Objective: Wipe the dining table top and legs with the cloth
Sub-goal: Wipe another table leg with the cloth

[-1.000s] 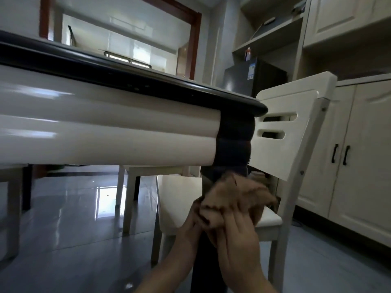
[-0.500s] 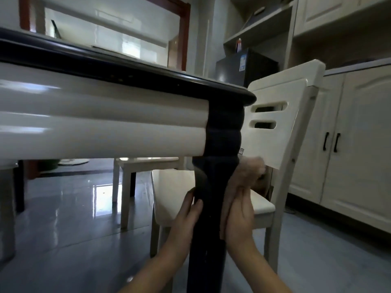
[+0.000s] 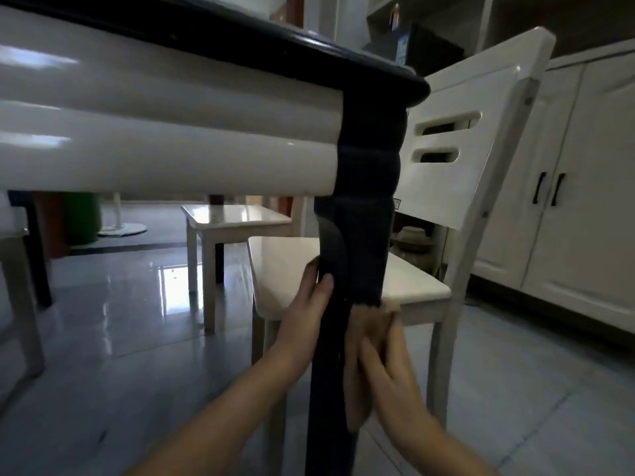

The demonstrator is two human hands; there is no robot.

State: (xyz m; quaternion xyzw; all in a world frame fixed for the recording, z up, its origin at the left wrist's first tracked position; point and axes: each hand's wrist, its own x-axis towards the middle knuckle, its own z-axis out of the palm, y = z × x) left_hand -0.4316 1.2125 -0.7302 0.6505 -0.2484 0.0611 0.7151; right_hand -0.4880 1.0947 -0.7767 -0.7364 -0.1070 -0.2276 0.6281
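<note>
Brown cloth (image 3: 357, 403) sandwiched between right hand (image 3: 390, 369) and dark glossy table leg (image 3: 355, 235) under table (image 3: 378, 68) corner; right grip flat, fingers straight, pressing. Left hand (image 3: 305, 310) flat on leg, holding nothing. Risk: unpinched cloth slips, drops to floor (image 3: 137, 338).

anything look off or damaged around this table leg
Nothing stands out. The dark table leg stands straight, the right hand presses the cloth against it and the left hand touches its other side. The white chair behind is upright; the floor shows no spill.
</note>
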